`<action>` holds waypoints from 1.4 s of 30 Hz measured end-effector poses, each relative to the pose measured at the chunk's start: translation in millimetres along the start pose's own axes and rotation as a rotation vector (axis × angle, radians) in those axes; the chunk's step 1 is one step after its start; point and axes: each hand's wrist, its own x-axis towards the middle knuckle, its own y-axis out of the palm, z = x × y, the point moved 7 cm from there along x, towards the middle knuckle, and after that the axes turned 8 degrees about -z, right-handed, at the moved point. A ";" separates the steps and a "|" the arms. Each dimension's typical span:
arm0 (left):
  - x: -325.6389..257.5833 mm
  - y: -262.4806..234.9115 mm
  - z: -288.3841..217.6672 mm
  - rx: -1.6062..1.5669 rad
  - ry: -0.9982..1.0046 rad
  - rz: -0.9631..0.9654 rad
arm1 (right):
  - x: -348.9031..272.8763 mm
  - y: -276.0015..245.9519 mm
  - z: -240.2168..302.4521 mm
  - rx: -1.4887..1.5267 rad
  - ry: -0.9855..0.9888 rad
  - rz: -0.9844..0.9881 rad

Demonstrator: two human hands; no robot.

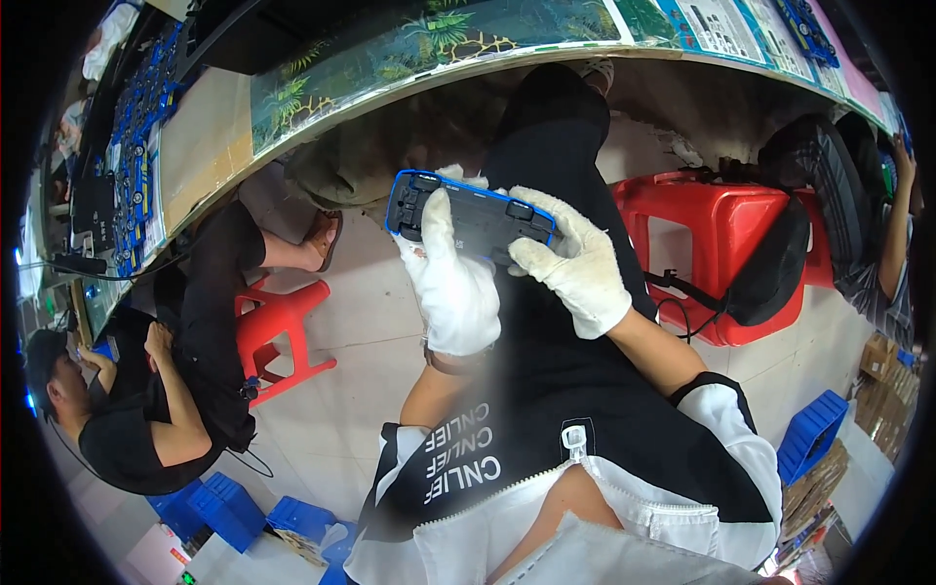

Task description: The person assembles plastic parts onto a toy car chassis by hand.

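A blue toy car (474,216) is held up over my lap, its black underside with the wheels turned toward me. My left hand (450,278), in a white glove, grips its left end, thumb lying across the underside. At the right end my right hand (577,261), in a cream-white glove, closes round the car with the thumb below and fingers along the top edge. The car's roof faces away and is hidden.
Ahead curves a workbench edge (409,83); rows of blue toy cars (136,185) stand at its left. A red stool (702,229) with a black bag (775,268) is on my right. Left, a seated co-worker (156,409) is near another red stool (283,331). Blue crates (226,512) sit behind.
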 end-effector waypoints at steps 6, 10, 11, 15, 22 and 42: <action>-2.1 -2.9 -12.2 -0.004 0.004 0.051 | -5.0 14.6 5.5 -0.018 0.009 0.092; -13.4 -10.6 5.1 0.276 -0.057 0.116 | -1.9 10.7 5.6 -0.139 -0.092 0.014; -22.1 -2.9 4.3 0.021 -0.197 0.122 | -2.8 10.4 4.5 -0.177 -0.116 0.018; -8.0 -43.9 -53.5 0.261 -0.065 0.022 | -13.5 27.5 6.2 -0.176 -0.080 0.158; 92.3 -76.3 -294.8 0.994 0.891 -0.307 | -5.0 -5.2 52.4 -0.617 -0.549 0.035; 232.1 -107.6 -397.1 1.892 1.277 -0.560 | -28.4 -130.4 254.3 -0.935 -1.346 -0.881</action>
